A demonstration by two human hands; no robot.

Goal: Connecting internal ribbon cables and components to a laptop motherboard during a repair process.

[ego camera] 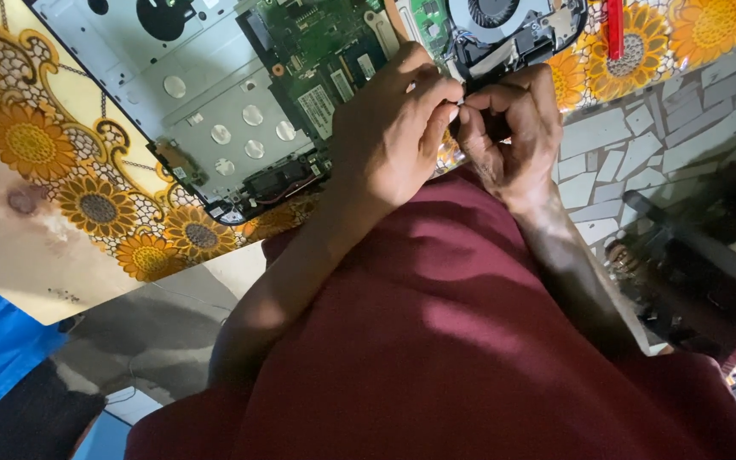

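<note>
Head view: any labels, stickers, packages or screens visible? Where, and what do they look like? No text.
White rectangular sticker: on the green circuit board of the opened laptop, just left of the left hand; dark print.
Smaller white label: same board, above the left hand; upright rectangle.
Tiny white stickers: lower-left edge of the grey laptop chassis.
No packages, signs or screens show.
The right hand meets the left at the laptop's near edge.

Dim, warm indoor light; bright patches on the garment; right side shadowed, slightly soft

Laptop chassis (215, 94) cut off at top edge (fan (496, 13) too).
</note>
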